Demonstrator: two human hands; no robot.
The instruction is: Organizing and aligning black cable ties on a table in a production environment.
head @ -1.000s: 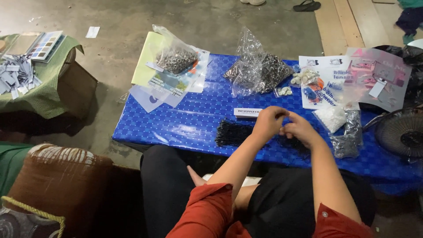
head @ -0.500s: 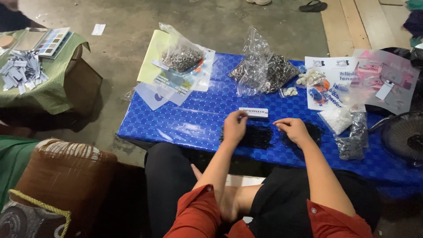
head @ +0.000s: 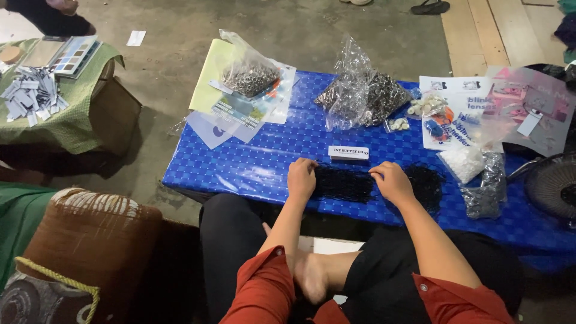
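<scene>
A bundle of thin black cords lies stretched along the near edge of a low table with a blue checked cover. My left hand presses down on the bundle's left end. My right hand rests on the cords further right, fingers curled over them. More black cords spread past my right hand. A small white box lies just behind the bundle, between my hands.
Clear bags of small metal parts and printed sheets sit at the back of the table, a white pouch and a dark bag at the right. A fan stands far right. A green-covered stool holds paper slips at the left.
My hands, close together at the middle a second ago, have moved apart along the black cords, spreading the bundle out sideways. The camera view has shifted slightly.
</scene>
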